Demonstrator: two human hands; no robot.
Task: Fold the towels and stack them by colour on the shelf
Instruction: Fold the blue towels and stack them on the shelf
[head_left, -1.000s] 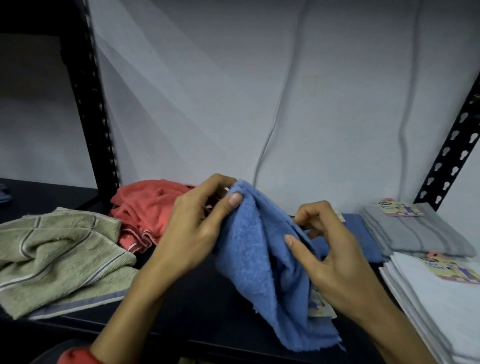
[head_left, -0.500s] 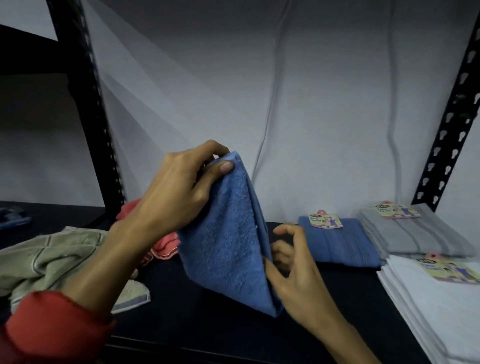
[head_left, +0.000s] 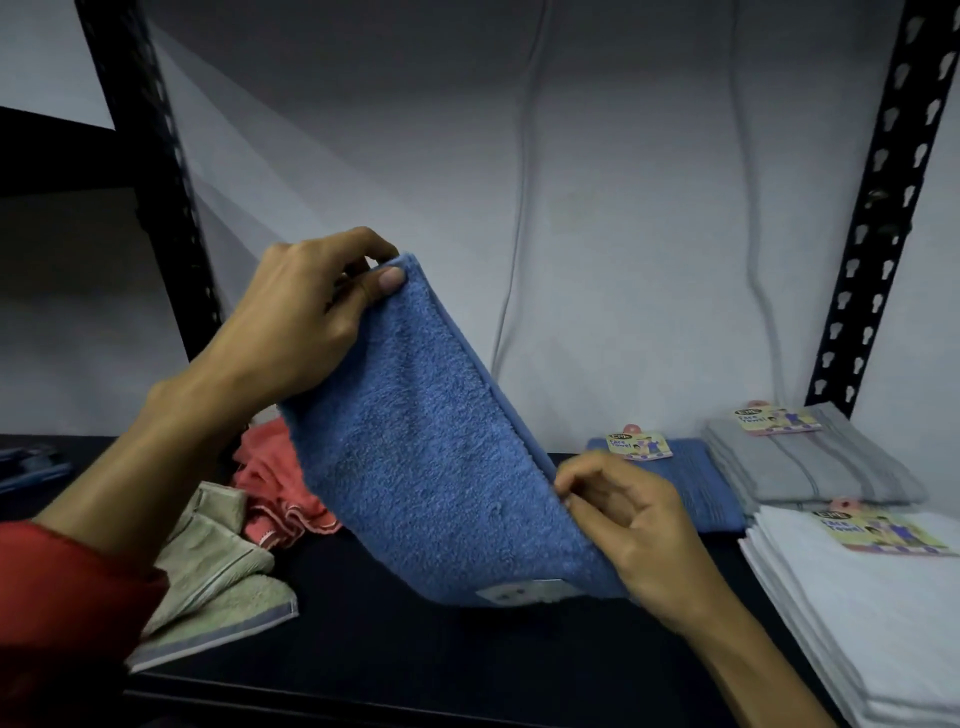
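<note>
Nearest, the right hand (head_left: 641, 530) pinches the lower corner of the blue towel (head_left: 436, 467), held above the shelf (head_left: 415, 670) near its front edge. The left hand (head_left: 306, 322) pinches the upper corner, so the towel's long edge slants up-left. The folded blue stack (head_left: 696, 483) lies beyond, toward the back right, nearer the right hand.

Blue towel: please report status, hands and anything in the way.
Left hand pinches top corner, right hand pinches lower edge. Blue towel held above shelf, partly folded. Blue stack behind, path open.
</note>
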